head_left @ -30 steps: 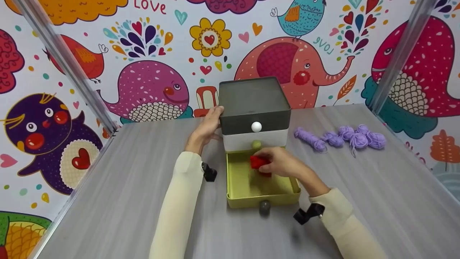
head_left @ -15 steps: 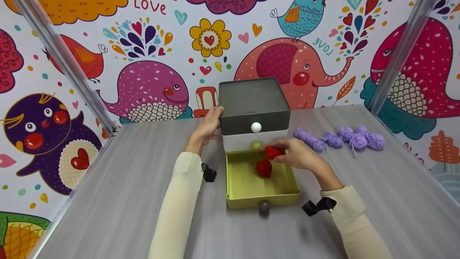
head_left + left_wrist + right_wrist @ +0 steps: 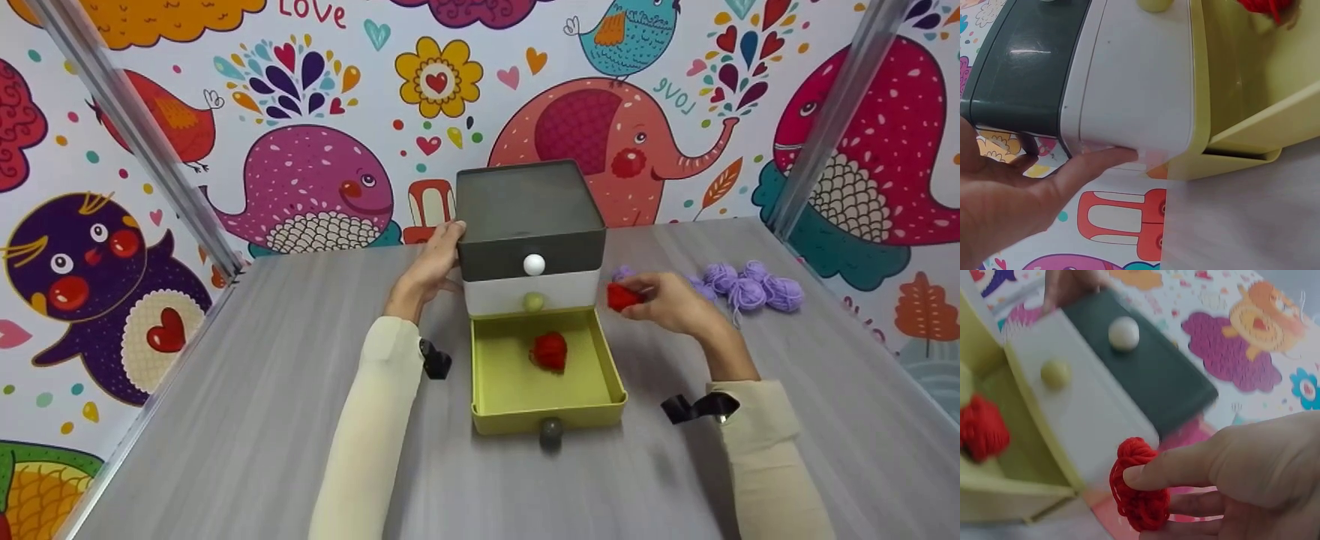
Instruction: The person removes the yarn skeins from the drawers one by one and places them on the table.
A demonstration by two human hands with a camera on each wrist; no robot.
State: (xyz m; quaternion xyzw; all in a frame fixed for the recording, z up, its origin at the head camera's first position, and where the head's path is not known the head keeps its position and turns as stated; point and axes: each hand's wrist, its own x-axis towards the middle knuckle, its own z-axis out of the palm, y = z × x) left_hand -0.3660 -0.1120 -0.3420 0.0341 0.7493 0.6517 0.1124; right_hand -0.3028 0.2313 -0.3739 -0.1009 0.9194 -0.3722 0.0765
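My right hand [image 3: 671, 304] pinches a small red yarn ball [image 3: 1143, 489] between thumb and fingers, just to the right of the drawer box. A second red yarn ball [image 3: 550, 352] lies in the pulled-out yellow-green bottom drawer [image 3: 510, 390], which has a dark knob [image 3: 551, 433]. Against the left side of the stacked box, my left hand [image 3: 433, 266] rests with its fingers extended, as the left wrist view shows. Above the open drawer sit a white drawer [image 3: 495, 295] and a dark grey top drawer [image 3: 495, 259], both pushed in.
Several purple yarn balls [image 3: 750, 289] lie on the grey table [image 3: 300, 375] right of the box; the right hand partly covers some of them. Behind the table stands a wall [image 3: 360, 97] with cartoon animals, framed by metal posts [image 3: 832, 112].
My right hand has lifted one red yarn ball out of the drawer and carried it right, past the drawer's edge. The other red ball stays inside. The left hand has not moved.
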